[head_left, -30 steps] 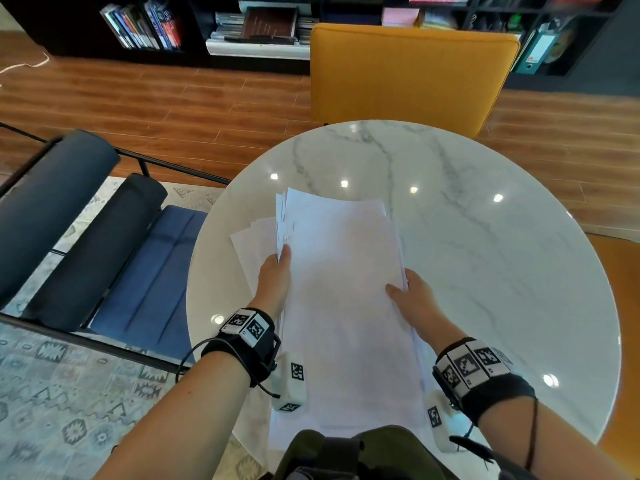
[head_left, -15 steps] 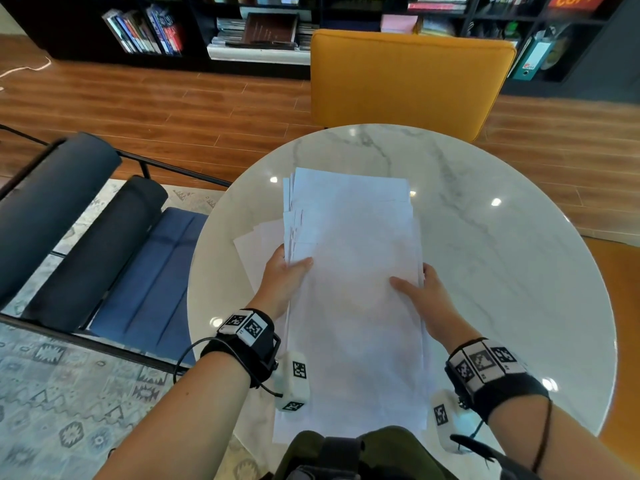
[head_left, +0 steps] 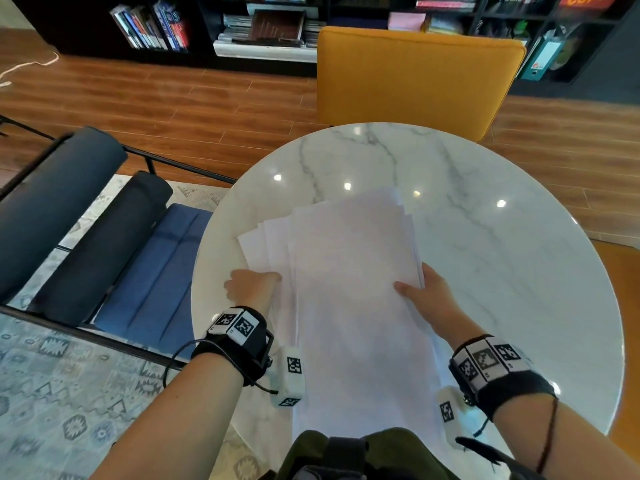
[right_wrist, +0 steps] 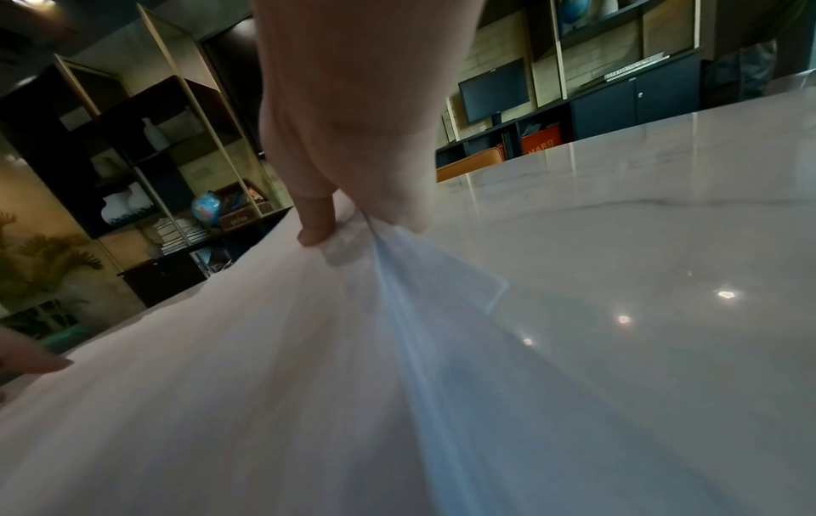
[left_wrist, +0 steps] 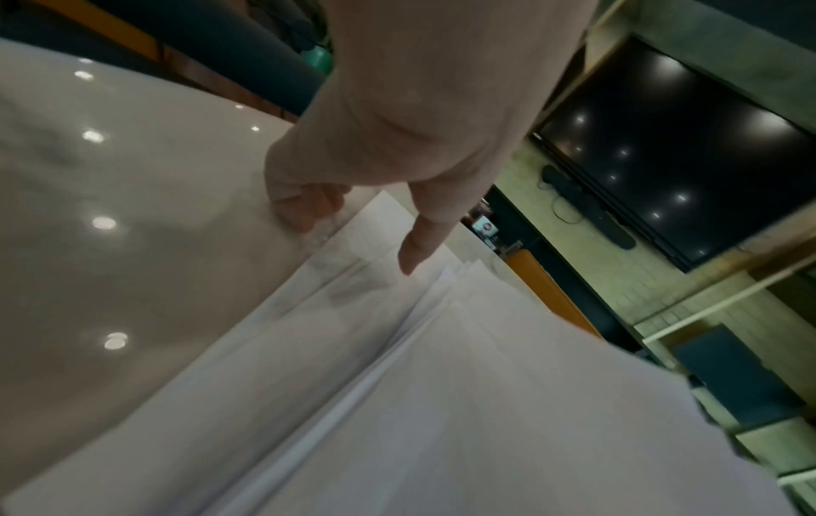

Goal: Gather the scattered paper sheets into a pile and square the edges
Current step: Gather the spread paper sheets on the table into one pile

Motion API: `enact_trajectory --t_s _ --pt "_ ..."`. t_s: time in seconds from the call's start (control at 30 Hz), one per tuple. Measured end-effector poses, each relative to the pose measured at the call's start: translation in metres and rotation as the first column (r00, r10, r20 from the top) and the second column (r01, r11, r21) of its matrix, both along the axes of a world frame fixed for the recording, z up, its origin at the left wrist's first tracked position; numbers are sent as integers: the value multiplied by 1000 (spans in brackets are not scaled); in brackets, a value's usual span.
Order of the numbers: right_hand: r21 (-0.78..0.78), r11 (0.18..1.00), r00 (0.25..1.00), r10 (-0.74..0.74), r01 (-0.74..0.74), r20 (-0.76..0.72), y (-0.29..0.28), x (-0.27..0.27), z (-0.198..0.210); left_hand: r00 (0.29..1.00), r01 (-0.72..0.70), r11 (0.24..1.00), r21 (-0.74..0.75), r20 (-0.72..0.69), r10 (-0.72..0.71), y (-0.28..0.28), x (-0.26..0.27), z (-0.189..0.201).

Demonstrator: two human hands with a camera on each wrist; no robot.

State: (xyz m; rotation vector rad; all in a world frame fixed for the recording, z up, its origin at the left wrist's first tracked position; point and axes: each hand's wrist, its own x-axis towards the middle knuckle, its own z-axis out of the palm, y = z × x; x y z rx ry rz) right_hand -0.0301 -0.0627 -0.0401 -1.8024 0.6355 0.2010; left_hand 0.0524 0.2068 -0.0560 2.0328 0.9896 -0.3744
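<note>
A stack of white paper sheets [head_left: 353,289] lies on the round marble table [head_left: 502,271], its far end fanned and angled to the right. A few lower sheets [head_left: 266,244] stick out at its left. My right hand [head_left: 415,285] pinches the stack's right edge [right_wrist: 397,279], thumb on top and fingers beneath. My left hand [head_left: 256,284] sits at the left edge of the lower sheets [left_wrist: 335,314]. Its fingers [left_wrist: 304,213] are curled against the table there. The thumb [left_wrist: 413,255] hovers over the paper and holds nothing.
A yellow chair [head_left: 415,77] stands at the table's far side. A dark blue bench seat [head_left: 149,271] is close on the left, over a patterned rug [head_left: 62,393]. Bookshelves [head_left: 263,26] line the back wall. Bare marble lies to the right of the stack.
My left hand has let go of the stack's left edge and dropped left to the lower sheets. The stack has swung so its far end points right. My right hand keeps its pinch.
</note>
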Motion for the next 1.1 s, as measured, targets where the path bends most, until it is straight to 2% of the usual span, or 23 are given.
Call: enact_trajectory --t_s 0.1,0.2,0.37,0.43,0.53,0.63,0.7,0.83,1.1 --pt "-54 997 997 48 -51 -55 6 0 -3 996 69 997 -41 -54 -71 -1 3 -5" --pt "-99 992 994 68 -77 -87 12 2 -4 982 186 982 -20 -37 -187 -8 5 -7" --pt "-158 983 988 76 -97 -134 10 6 -5 952 302 951 71 30 -305 -21 9 -9" --pt "-179 979 988 77 -101 -136 11 7 -6 945 312 950 -11 110 -309 -30 11 -5" --pt "-146 989 993 14 -31 -116 15 9 -9 930 326 918 -227 253 -268 -37 11 -4" --pt "-27 997 993 -74 71 -97 19 12 -5 948 282 859 -428 262 -181 -32 12 -1" --pt "46 995 992 -87 92 -94 18 12 -2 952 281 827 -486 252 -175 -28 13 -2" --pt "137 986 995 -81 89 -63 15 13 -1 894 429 825 -368 305 -329 -33 12 4" --pt "273 946 985 -168 175 -49 6 13 -15 841 512 805 -300 366 -398 -45 14 15"
